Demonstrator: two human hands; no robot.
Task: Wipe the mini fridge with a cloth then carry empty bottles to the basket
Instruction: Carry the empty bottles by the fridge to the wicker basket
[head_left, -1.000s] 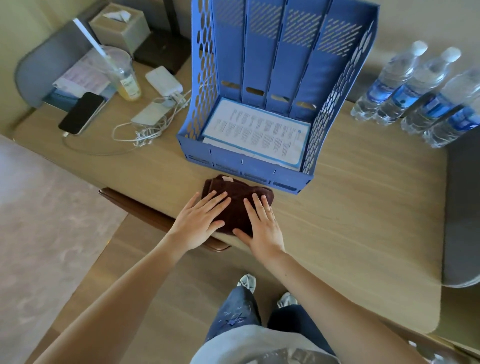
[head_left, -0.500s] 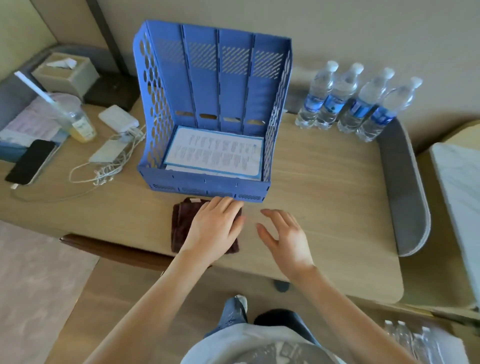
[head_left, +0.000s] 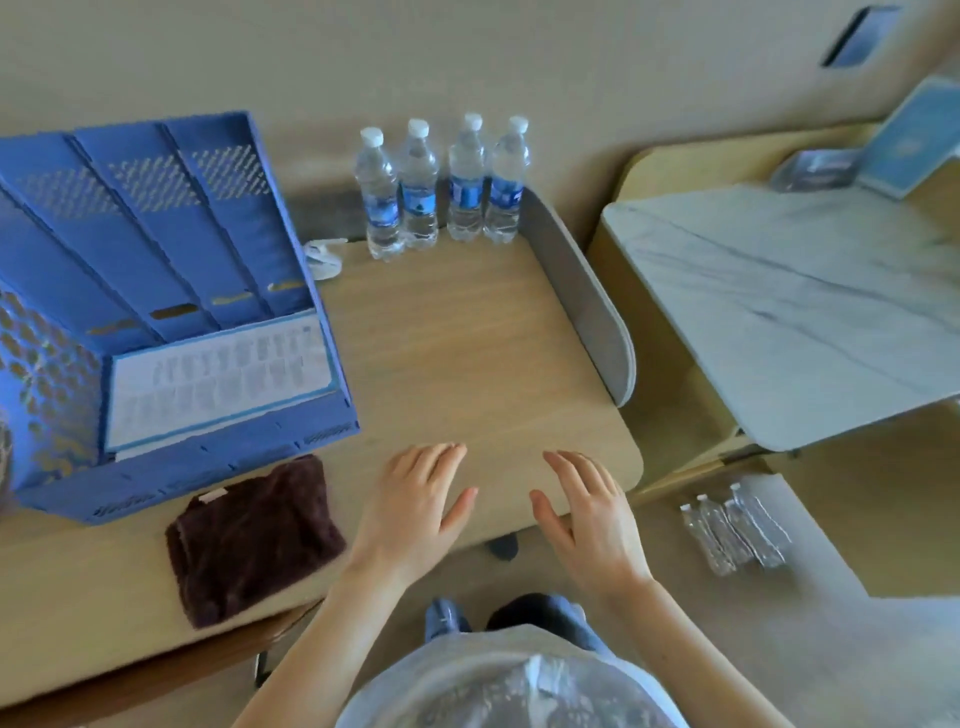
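Observation:
A folded dark brown cloth (head_left: 254, 535) lies on the wooden desk (head_left: 467, 364) near its front edge, in front of the blue file rack. My left hand (head_left: 415, 509) hovers open just right of the cloth, not touching it. My right hand (head_left: 587, 514) is open over the desk's front right corner, holding nothing. Several clear water bottles (head_left: 444, 187) with blue labels and white caps stand upright in a row at the back of the desk against the wall. More clear bottles (head_left: 735, 525) lie on the floor to the right.
A blue file rack (head_left: 156, 291) with a printed sheet in it fills the desk's left side. A grey panel (head_left: 582, 291) borders the desk's right edge. A marble-topped cabinet (head_left: 789, 312) stands to the right with a blue booklet at its back.
Both hands have come off the cloth and moved right. The view has swung right, bringing the marble-topped cabinet and the floor bottles into sight. The cloth stays on the desk.

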